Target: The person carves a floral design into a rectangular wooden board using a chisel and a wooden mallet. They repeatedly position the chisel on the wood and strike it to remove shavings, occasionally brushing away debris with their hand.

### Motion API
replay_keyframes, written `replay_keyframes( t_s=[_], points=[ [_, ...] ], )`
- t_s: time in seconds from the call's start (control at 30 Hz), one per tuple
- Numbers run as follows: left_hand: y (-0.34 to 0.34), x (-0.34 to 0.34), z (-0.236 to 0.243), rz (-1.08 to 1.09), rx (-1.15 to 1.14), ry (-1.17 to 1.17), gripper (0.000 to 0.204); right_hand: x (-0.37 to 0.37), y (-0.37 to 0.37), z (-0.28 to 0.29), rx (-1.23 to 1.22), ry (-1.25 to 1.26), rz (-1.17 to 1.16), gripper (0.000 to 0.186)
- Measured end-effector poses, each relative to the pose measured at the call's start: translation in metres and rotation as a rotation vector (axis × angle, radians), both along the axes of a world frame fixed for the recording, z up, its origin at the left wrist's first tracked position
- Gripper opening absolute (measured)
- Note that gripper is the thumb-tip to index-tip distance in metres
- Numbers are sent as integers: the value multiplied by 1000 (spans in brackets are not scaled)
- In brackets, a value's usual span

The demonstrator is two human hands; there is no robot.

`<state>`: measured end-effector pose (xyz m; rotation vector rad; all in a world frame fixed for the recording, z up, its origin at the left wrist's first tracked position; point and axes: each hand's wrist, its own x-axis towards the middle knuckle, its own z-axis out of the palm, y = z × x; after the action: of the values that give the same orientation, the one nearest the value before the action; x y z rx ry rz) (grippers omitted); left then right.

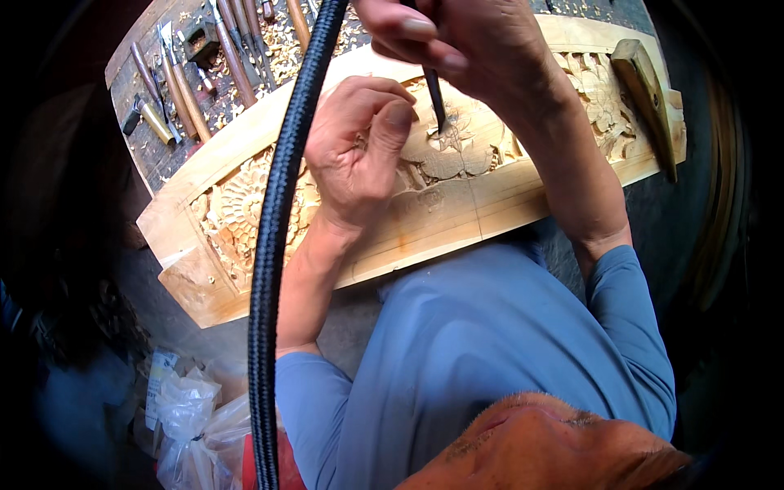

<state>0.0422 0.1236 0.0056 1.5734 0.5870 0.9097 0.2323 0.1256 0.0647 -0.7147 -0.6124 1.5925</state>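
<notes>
My right hand [469, 41], at the top of the view, is closed round a carving chisel [435, 94]. Its dark shaft slants down, and the tip meets a small carved flower near the middle of a long pale wooden board [425, 220]. To the left, my left hand [359, 147] is held low over the board with fingers curled and thumb folded against them. Whether anything is inside those fingers is hidden. Carved relief with petals and leaves [245, 204] shows at the board's left part, and more carving [600, 94] at its right.
Several chisels and gouges [184, 94] lie among wood shavings [286, 53] on the workbench [122, 73]. A wooden mallet-like piece [641, 82] rests across the board's right end. A black braided cable [282, 180] crosses the view. Clear plastic bags [192, 416] stand at lower left.
</notes>
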Motion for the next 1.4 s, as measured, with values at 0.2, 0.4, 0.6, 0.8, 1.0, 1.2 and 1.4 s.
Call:
replay_keyframes(
  t_s=[0.2, 0.4, 0.6, 0.8, 1.0, 1.2, 1.4],
  points=[
    [8, 1, 6, -94, 588, 361, 17, 37, 1, 1, 98, -74, -470, 51],
    [7, 6, 1, -157, 735, 379, 17, 32, 1, -3, 10, -75, -579, 51],
    [-3, 8, -5, -132, 915, 489, 15, 23, -7, 4, 82, -39, -557, 53],
    [6, -1, 3, 151, 799, 638, 11, 31, -11, 2, 207, -147, -554, 55],
    [5, 4, -2, -97, 765, 370, 31, 28, -17, 36, 310, -217, -717, 56],
    [4, 2, 6, -226, 751, 369, 22, 36, -30, 49, 389, -289, -703, 57],
    [7, 3, 3, -151, 812, 421, 15, 23, -44, 61, 257, -279, -706, 57]
  ],
)
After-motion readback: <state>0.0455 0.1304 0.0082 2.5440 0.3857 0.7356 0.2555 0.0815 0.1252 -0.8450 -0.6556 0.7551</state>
